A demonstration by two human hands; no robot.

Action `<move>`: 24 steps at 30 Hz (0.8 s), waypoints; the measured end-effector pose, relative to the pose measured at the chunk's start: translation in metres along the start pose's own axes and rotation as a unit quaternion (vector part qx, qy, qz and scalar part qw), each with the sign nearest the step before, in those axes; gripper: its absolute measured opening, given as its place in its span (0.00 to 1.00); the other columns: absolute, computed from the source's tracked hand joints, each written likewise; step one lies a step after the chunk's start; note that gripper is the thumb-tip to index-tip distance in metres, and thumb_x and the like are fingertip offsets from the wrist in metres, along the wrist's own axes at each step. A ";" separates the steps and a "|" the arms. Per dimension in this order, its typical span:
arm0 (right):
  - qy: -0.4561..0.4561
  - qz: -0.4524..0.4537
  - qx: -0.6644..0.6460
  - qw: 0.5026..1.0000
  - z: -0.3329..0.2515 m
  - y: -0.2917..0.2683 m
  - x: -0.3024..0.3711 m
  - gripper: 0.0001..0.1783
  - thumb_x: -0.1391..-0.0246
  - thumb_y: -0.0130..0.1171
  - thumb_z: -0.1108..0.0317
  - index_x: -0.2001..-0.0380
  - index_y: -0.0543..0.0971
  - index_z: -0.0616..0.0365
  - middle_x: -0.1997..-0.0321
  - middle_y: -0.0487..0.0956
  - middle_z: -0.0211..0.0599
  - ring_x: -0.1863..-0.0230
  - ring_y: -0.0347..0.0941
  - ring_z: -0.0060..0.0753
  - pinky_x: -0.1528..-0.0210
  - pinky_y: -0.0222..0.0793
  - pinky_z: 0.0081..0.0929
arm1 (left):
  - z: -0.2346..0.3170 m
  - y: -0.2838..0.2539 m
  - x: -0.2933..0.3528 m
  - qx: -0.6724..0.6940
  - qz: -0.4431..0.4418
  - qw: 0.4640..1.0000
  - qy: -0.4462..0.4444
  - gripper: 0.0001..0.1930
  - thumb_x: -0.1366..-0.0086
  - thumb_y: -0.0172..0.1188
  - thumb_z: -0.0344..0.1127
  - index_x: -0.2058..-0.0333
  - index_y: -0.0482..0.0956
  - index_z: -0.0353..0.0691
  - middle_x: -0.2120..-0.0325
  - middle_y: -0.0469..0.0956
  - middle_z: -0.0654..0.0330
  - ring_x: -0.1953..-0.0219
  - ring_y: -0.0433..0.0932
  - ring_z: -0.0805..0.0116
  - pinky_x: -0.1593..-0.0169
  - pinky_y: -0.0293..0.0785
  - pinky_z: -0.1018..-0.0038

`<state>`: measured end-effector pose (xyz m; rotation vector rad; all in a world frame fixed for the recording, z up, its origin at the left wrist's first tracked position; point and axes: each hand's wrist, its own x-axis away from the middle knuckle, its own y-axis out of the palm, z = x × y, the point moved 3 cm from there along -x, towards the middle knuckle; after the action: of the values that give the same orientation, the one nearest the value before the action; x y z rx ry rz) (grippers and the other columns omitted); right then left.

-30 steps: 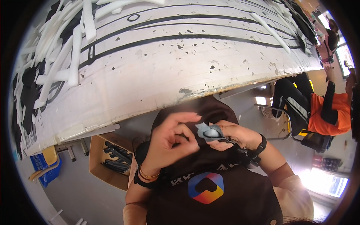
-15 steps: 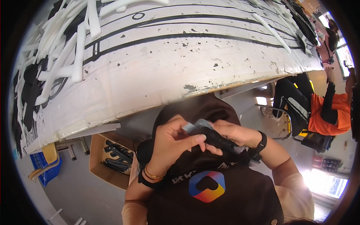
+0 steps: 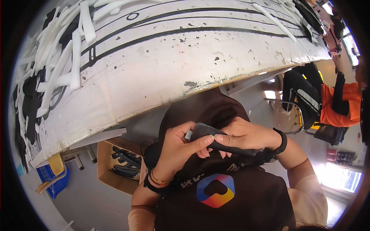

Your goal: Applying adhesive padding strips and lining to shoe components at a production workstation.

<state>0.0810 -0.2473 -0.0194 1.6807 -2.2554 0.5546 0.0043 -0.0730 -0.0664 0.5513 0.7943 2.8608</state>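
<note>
A long, soft-looking black sleeve-like piece [image 3: 202,132] lies slanted across my lap, held in both hands. My left hand [image 3: 178,146] grips its left end, thumb on top and fingers beneath. A small pale bit pokes out by those fingers. My right hand [image 3: 248,134] closes on the middle, its thumb pressed close to the left thumb. The right end of the piece runs under my right hand and blends into the dark apron [image 3: 192,208], so its tip is hard to make out.
Ahead stands a worn white table [image 3: 154,69] with black lines. White foam strips [image 3: 75,61] and black pieces pile at its left. A cardboard box [image 3: 106,165] of black strips sits below, near a blue crate [image 3: 58,183]. At right, a person in orange [image 3: 343,104] is seated.
The black piece has turned from rumpled to smoother, its upper side now facing me. My right hand has shifted over it, bringing its thumb beside the left one. The view has tilted slightly.
</note>
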 end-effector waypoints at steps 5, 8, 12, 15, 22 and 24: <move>0.028 0.012 0.036 0.999 -0.009 0.005 0.003 0.37 0.26 0.34 0.42 0.68 0.82 0.63 0.77 0.82 0.37 0.74 0.81 0.35 0.67 0.76 0.30 | -0.002 0.002 0.005 0.026 0.025 0.999 -0.013 0.10 0.34 0.68 0.33 0.64 0.80 0.31 0.75 0.82 0.56 0.77 0.81 0.73 0.74 0.78 0.80; 0.047 0.020 0.058 0.997 -0.009 0.006 0.005 0.36 0.26 0.35 0.43 0.69 0.81 0.62 0.77 0.81 0.35 0.74 0.80 0.35 0.66 0.75 0.31 | -0.003 0.003 0.007 0.027 0.047 0.999 -0.006 0.10 0.34 0.68 0.34 0.63 0.80 0.31 0.75 0.82 0.56 0.78 0.80 0.73 0.75 0.77 0.80; 0.039 0.038 0.084 0.995 -0.008 0.008 0.005 0.35 0.26 0.36 0.45 0.70 0.80 0.63 0.78 0.81 0.37 0.74 0.80 0.38 0.66 0.76 0.33 | -0.006 0.001 0.005 0.026 0.048 0.999 -0.004 0.10 0.34 0.68 0.33 0.62 0.81 0.31 0.74 0.82 0.57 0.78 0.80 0.74 0.75 0.76 0.80; 0.036 0.057 0.092 0.993 -0.009 0.010 0.006 0.37 0.26 0.34 0.43 0.68 0.78 0.67 0.79 0.80 0.40 0.77 0.80 0.40 0.68 0.76 0.34 | -0.006 0.000 0.006 0.028 0.050 0.998 -0.001 0.10 0.34 0.67 0.33 0.62 0.81 0.30 0.74 0.82 0.58 0.79 0.79 0.74 0.75 0.74 0.81; 0.034 0.048 0.088 0.994 -0.011 0.008 0.006 0.36 0.25 0.35 0.45 0.69 0.78 0.67 0.78 0.80 0.40 0.77 0.80 0.39 0.68 0.76 0.34 | -0.002 0.002 0.012 -0.021 0.100 0.994 0.026 0.12 0.31 0.64 0.36 0.63 0.81 0.28 0.80 0.80 0.59 0.82 0.78 0.76 0.78 0.72 0.81; 0.032 0.054 0.073 0.995 -0.007 0.009 0.005 0.36 0.25 0.34 0.44 0.69 0.79 0.66 0.79 0.80 0.39 0.76 0.80 0.36 0.68 0.76 0.32 | -0.005 0.002 0.012 -0.029 0.111 0.992 0.046 0.13 0.30 0.64 0.36 0.64 0.81 0.28 0.80 0.79 0.59 0.83 0.77 0.76 0.79 0.71 0.82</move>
<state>0.0712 -0.2465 -0.0119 1.5885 -2.3196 0.8054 -0.0090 -0.0742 -0.0653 0.5352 0.7016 3.1222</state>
